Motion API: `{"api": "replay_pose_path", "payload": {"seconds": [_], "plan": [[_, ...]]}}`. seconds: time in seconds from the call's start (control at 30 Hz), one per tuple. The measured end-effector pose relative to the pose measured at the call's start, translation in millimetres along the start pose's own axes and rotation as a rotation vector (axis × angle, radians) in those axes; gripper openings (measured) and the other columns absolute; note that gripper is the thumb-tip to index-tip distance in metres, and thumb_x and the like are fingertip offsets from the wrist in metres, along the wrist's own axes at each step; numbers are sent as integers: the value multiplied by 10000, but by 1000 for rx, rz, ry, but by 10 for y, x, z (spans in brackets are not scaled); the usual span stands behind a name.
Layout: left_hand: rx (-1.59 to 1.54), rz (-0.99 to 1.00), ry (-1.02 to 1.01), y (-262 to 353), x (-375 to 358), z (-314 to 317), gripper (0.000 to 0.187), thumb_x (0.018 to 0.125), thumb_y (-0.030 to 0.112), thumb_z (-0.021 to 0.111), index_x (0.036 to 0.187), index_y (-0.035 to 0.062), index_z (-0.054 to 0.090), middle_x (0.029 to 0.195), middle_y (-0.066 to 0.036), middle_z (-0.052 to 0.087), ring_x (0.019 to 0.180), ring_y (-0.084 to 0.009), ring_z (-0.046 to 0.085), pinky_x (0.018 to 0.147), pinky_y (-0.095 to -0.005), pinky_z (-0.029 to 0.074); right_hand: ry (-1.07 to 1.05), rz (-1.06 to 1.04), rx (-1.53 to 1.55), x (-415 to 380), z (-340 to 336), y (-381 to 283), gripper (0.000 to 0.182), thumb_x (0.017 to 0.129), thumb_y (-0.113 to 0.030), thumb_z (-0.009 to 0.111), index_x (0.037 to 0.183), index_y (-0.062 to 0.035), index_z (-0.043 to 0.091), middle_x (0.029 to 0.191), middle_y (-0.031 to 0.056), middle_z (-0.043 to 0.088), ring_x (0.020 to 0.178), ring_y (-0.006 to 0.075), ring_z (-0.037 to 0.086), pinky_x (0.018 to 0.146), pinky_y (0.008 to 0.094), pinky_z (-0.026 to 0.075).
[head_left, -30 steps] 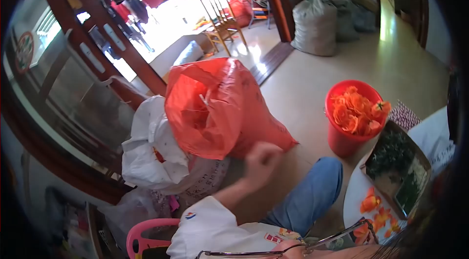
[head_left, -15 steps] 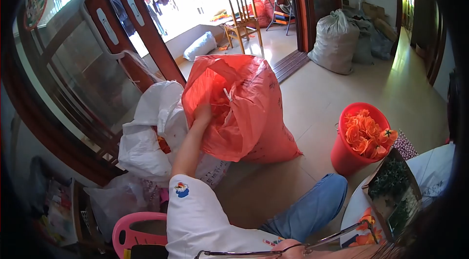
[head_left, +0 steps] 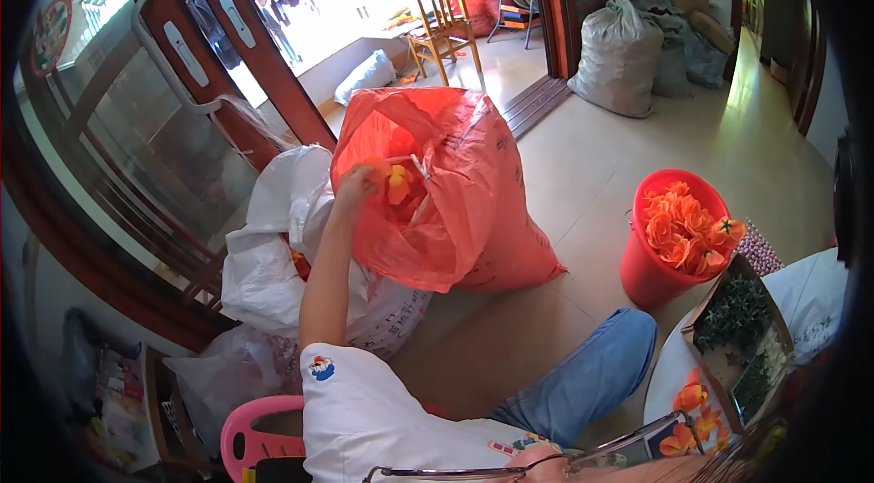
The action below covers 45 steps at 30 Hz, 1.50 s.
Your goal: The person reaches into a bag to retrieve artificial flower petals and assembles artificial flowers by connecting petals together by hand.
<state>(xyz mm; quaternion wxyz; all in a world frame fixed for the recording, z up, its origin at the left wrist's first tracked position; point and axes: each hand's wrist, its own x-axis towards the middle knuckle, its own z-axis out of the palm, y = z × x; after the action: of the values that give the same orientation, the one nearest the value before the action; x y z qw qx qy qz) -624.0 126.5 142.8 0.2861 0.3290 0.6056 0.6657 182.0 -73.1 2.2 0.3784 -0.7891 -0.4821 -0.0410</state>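
My left hand [head_left: 357, 181] is at the left side of the mouth of a large red woven plastic bag [head_left: 496, 183]. Its fingers are curled against the bag's rim and appear closed on the plastic, though the fingertips are partly hidden. Inside the opening, an orange-yellow artificial flower [head_left: 398, 183] and white stems show. A white woven bag [head_left: 264, 278] with some orange inside stands beside it, under my forearm. My right hand is out of view.
A red bucket [head_left: 644, 275] full of orange artificial flowers stands right, near a white round table [head_left: 669, 378] holding a tray of green foliage [head_left: 733, 315]. Behind are a wooden chair [head_left: 443, 28], a tied sack [head_left: 614, 64] and a sliding door [head_left: 155, 101]. A pink chair [head_left: 238, 437] is lower left.
My left hand has come up and left from deeper inside the red bag to its rim. The flower inside is now visible. The view has shifted slightly.
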Motion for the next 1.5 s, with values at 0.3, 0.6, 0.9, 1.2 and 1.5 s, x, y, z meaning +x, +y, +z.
{"api": "replay_pose_path", "payload": {"seconds": [0.3,0.6,0.9,1.2,1.5], "plan": [[-345,130,-309,652,-888,716,270,970,188,455,1132,2,563,1090,-124,624,1066,-242,594,975,-367,461,-121,95,191,27,192,518,123,838,-80,663,883,34,651,818,168,606,763,320,571,714,400,480],[-457,-180,-720,406,-2379,2501,256,934,126,479,1166,19,484,1093,-121,552,1031,-236,581,969,-395,466,-19,60,134,-30,-30,164,145,754,-21,680,883,-4,617,881,139,567,814,309,557,723,364,465],[-441,-982,-1441,-544,-4480,3885,214,977,168,483,1160,61,454,1147,-66,554,1082,-152,555,940,-322,452,-148,371,736,-518,-496,-503,386,750,-99,704,1101,-10,571,1117,98,565,1004,198,561,850,334,455],[-272,-1098,-1575,-835,-4982,4256,273,1000,228,466,1209,56,433,1172,-48,543,1082,-108,551,940,-294,460,-136,914,1281,-515,-402,-416,339,818,-116,716,1108,8,593,1061,49,640,938,98,602,828,270,480],[-24,-661,-1571,-966,-5045,4892,298,896,156,653,1105,-41,575,1021,-71,656,924,-121,631,854,-272,502,-16,813,1035,-1,-247,-205,198,828,-56,696,1004,14,638,935,40,666,835,94,622,754,250,499]]}}
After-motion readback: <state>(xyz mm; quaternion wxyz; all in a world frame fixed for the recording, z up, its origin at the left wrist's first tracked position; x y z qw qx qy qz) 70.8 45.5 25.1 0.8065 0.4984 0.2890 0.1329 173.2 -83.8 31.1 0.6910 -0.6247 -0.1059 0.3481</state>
